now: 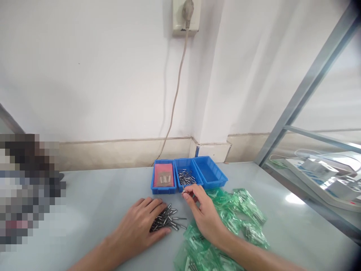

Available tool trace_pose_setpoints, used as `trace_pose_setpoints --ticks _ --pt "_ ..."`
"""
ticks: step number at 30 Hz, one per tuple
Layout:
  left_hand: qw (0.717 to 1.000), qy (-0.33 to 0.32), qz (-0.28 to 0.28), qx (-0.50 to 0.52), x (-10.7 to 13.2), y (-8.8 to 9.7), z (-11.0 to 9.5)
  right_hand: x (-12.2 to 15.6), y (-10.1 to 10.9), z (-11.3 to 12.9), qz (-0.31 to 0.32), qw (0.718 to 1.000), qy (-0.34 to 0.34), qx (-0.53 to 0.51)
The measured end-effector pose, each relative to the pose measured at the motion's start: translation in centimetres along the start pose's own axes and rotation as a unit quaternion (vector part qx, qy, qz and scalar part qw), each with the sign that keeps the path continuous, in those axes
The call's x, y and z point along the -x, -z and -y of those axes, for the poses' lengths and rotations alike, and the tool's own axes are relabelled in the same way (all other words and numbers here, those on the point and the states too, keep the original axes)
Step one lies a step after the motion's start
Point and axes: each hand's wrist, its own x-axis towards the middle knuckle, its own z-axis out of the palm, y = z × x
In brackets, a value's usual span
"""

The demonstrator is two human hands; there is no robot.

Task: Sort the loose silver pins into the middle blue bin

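Bags (228,214) of green film lie in a heap from bottom centre to right of centre, with slender metal pieces showing through; the right forearm crosses above them. Left of the heap, at lower centre, loose metal pins (166,220) lie piled on the table (98,195). Left hand (141,220): the pile sits beneath and just beyond the fingers, between them and the thumb; palm down, wrist low, forearm entering from the lower left, fingers bent loosely over the pins and the thumb spread, without a tight grip. Right hand (204,210): thumb and index finger meet in a pinch on a small metal piece (184,190), its tip alone visible; the other fingers are curled, the hand reaching up and left from the lower right.

Behind the hands, three blue bins touch in a row. The left bin (163,191) bears a pink sheet and a clear packet; the middle bin (184,162) contains more pins, just beyond the right fingertips; the right bin (207,169) stands slightly askew. At right, a metal frame (304,86) slants upward. Farthest, on the wall (113,75), a cord (176,94) rises to a socket (177,22) at top centre.
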Motion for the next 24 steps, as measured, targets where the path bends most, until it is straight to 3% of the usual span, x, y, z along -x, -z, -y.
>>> trace_pose_setpoints --ticks 6,13,24 --pt "1.0 0.009 0.012 0.017 -0.2 0.3 0.0 -0.1 0.2 0.1 -0.001 1.0 -0.004 -0.008" --pt "0.999 0.014 0.025 0.043 -0.5 1.0 -0.3 -1.4 1.0 1.6 0.011 0.992 -0.048 -0.115" --pt "0.998 0.022 0.012 0.053 -0.3 0.6 -0.1 -1.2 0.5 1.7 0.011 0.995 -0.03 -0.095"
